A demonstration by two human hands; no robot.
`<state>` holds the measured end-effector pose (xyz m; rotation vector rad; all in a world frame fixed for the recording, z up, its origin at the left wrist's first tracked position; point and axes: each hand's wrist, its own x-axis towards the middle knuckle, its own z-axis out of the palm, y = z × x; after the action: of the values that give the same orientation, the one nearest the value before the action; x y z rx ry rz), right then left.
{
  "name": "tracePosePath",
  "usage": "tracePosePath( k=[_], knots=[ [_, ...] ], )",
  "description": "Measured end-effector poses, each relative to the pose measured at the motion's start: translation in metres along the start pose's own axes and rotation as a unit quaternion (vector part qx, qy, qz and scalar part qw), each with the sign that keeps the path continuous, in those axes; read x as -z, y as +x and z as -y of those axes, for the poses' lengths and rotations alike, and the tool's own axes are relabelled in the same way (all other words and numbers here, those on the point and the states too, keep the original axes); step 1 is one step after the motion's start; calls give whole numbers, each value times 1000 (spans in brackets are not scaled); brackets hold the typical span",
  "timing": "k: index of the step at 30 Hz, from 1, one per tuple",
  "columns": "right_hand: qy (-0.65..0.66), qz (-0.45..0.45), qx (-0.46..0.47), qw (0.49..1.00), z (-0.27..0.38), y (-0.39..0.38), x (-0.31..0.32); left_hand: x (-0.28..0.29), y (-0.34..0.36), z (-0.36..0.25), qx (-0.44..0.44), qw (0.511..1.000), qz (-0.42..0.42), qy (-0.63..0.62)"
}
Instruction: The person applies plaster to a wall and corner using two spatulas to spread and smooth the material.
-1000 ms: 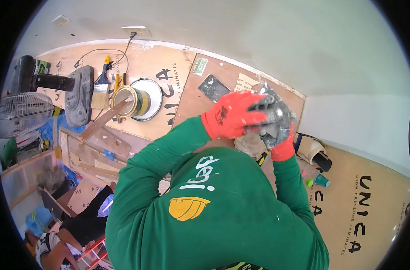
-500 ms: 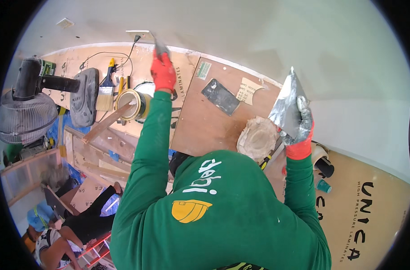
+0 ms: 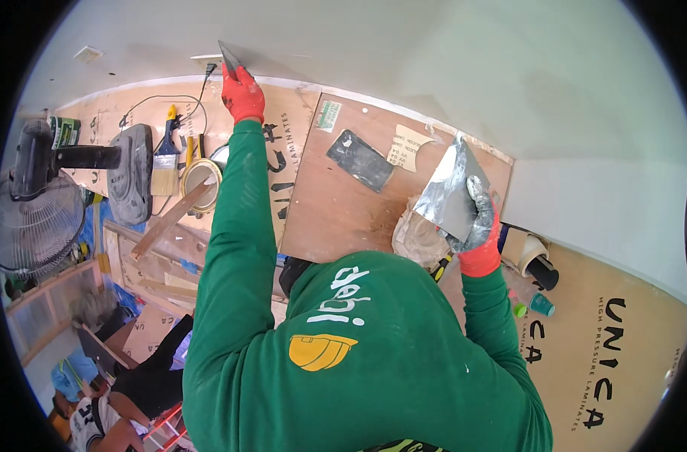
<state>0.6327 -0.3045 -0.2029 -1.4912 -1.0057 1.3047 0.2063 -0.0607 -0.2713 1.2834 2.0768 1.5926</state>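
Observation:
My left hand, in a red glove, is closed on a putty knife. The thin triangular blade is at the white wall, beside the outlet with a black plug in it. Its handle is hidden in the glove. My right hand, in a red glove with grey-smeared fingers, grips a broad shiny metal plate that tapers to a corner. The plate is tilted above the brown board, near a crumpled pale cloth.
At left are a fan, a flat brush and an open can with a wooden stick across it. A dark sheet lies on the board. A teal cup stands at right. Another person is at lower left.
My left hand and the putty knife have moved left along the wall to the outlet. My right hand has shifted left and slightly down with the metal plate. The whole view has shifted a little.

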Motion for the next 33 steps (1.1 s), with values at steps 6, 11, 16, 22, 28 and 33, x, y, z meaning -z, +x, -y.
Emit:
tracePosePath(
  k=[6,11,16,22,28,33],
  knots=[
    [-52,-12,31,998,-15,2,3,-32,-47,-11,-49,999,21,-13],
    [60,-25,-14,998,1,0,0,-67,-99,-35,-77,996,31,-46],
    [108,-22,63,992,3,-10,5,-90,-156,-78,-59,993,87,-53],
    [-483,-90,438,753,47,-27,16,-48,-183,-106,100,928,273,-232],
    [-298,-48,384,872,60,-54,19,17,-239,-141,483,506,422,-577],
    [-448,87,497,738,120,-74,-33,72,-247,-192,467,413,498,-603]
  ],
)
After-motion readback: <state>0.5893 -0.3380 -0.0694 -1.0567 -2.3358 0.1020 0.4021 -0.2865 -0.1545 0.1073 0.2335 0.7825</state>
